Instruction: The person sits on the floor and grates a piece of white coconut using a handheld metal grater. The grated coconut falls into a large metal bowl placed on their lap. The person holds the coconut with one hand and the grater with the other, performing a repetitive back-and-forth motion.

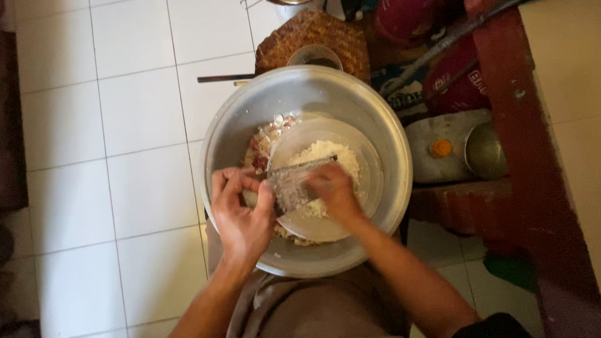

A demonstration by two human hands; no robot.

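A large metal basin (382, 125) rests on my lap. Inside it lies a pale plate (369, 181) with a heap of white gratings (325, 153). A flat metal grater (294, 181) slants over the plate. My left hand (241, 213) grips the grater's near left end. My right hand (335, 191) presses something small against the grater's face; the piece itself is hidden under my fingers. Reddish and white peelings (266, 141) lie in the basin behind the plate.
A woven basket (313, 37) and a small pot stand beyond the basin. White floor tiles (125, 125) spread to the left. A red wooden frame (513, 125), a white jerrycan with an orange cap (441, 148) and a metal bowl (485, 150) are at the right.
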